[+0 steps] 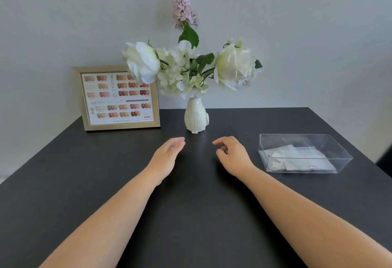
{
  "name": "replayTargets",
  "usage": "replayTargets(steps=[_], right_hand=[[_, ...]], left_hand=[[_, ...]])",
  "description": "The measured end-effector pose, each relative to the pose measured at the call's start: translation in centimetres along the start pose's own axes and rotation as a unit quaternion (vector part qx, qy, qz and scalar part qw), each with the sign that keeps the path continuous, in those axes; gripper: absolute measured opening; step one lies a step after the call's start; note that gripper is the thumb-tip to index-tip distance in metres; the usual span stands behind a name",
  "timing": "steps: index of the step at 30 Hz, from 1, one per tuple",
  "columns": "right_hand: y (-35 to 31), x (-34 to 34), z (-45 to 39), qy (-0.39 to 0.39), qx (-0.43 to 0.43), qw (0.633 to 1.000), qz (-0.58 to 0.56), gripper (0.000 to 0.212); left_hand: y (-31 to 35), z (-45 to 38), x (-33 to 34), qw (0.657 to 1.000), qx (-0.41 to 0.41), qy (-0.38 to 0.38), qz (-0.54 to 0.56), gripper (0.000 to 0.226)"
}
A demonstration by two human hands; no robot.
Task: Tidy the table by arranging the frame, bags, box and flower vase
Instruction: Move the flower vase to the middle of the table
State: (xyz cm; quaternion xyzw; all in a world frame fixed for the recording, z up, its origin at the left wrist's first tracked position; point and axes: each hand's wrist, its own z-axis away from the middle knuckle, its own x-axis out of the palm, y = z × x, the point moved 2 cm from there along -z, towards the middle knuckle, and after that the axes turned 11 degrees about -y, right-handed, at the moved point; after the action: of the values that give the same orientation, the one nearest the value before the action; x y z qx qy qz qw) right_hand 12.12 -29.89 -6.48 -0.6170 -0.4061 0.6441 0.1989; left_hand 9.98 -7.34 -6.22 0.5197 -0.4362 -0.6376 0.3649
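Hovering near the vase (196, 117), my left hand (167, 157) and right hand (232, 155) hold nothing, fingers loosely curled. Bags (297, 158) lie inside the box (305, 140).

The bench (106, 172) is matt black with a faint grain, the frame (84, 100) brushed gold around glossy printed paper, the vase (196, 117) matt cream ceramic-looking, the box (339, 151) clear glossy plastic.

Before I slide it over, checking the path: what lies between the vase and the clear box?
Head view: only bare black table between white vase and clear plastic box.
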Motion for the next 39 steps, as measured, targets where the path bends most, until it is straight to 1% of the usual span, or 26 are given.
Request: replayTargets(steps=[6,9,11,14,18,21,24,30,39], right_hand=[[0.2,0.5,-5.9,0.077,0.078,0.993,-0.041,0.027],[0.1,1.0,-8.2,0.098,0.095,0.99,-0.044,0.03],[-0.1,1.2,-9.3,0.111,0.101,0.987,-0.05,0.032],[-0.2,1.6,-10.3,0.12,0.105,0.985,-0.066,0.032],[-0.1,1.8,-10.6,0.127,0.085,0.986,-0.066,0.036],[-0.4,2.2,-10.2,0.117,0.031,0.991,-0.049,0.048],[-0.3,2.9,-10.4,0.083,-0.001,0.996,-0.012,0.053],[0.2,3.0,-11.5,0.069,0.014,0.997,0.012,0.061],[1.1,2.7,-14.1,0.065,0.026,0.997,0.023,0.061]], left_hand=[[-0.4,-5.6,-1.8,0.999,0.017,-0.008,0.043,0.036],[-0.3,-8.1,-2.3,0.998,0.022,-0.007,0.055,0.023],[-0.1,-9.1,-2.4,0.998,0.03,-0.007,0.048,0.019],[0.2,-9.7,-2.2,0.998,0.05,-0.008,0.047,0.026],[0.7,-10.1,-1.7,0.996,0.07,-0.015,0.05,0.048],[0.7,-10.5,-1.1,0.996,0.085,0.004,0.03,0.056],[0.6,-10.7,-0.7,0.994,0.102,0.034,-0.023,0.06],[0.4,-11.5,-0.4,0.987,0.11,0.07,-0.094,0.057],[-0.1,-15.0,-0.8,0.982,0.114,0.123,-0.091,0.052]])
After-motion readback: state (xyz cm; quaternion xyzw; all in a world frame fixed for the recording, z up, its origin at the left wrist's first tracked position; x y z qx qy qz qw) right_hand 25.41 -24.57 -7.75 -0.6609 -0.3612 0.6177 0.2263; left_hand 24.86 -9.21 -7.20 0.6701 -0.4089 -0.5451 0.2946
